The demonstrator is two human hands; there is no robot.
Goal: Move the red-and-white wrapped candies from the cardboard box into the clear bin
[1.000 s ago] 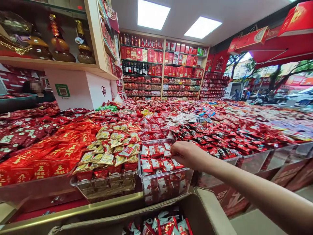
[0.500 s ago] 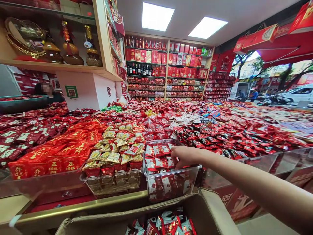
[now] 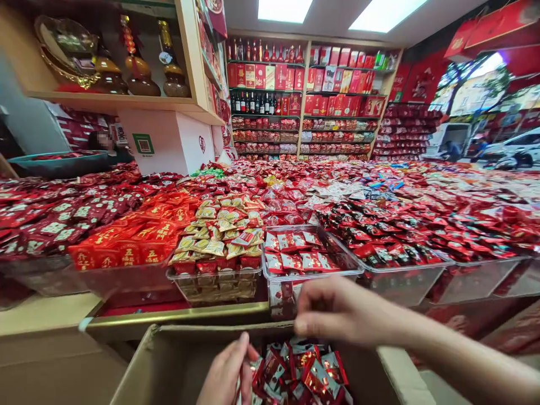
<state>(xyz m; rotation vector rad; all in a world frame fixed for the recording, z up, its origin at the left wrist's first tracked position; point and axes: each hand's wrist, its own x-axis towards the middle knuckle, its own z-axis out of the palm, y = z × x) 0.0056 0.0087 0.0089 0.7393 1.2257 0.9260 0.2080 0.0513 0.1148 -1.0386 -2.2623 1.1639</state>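
Note:
A cardboard box [image 3: 403, 377] at the bottom holds a heap of small red and white packets [image 3: 314, 374]. My left hand [image 3: 228, 371] is inside the box at the left of the heap, fingers together against packets; a red edge shows beside its palm. Above the heap, near the box's far edge, hovers my right hand [image 3: 333, 312], slightly blurred, its fingers curled with a gap to the thumb and no packet visible between them. Just behind it stands a clear plastic bin [image 3: 314, 275] with rows of similar red and white packets [image 3: 301, 253].
Beside the bin are gold packets [image 3: 219, 230], orange-red packets [image 3: 130, 236] and a bin of dark red packets [image 3: 392, 247]. A gold-edged counter rim [image 3: 189, 314] runs behind the box. Shelves [image 3: 307, 90] with bottles and boxes line the back. A person [image 3: 120, 152] is partly visible at left.
My right hand has moved from the clear bin down over the cardboard box. My left hand has come into view in the box. The view has shifted, showing more of the box.

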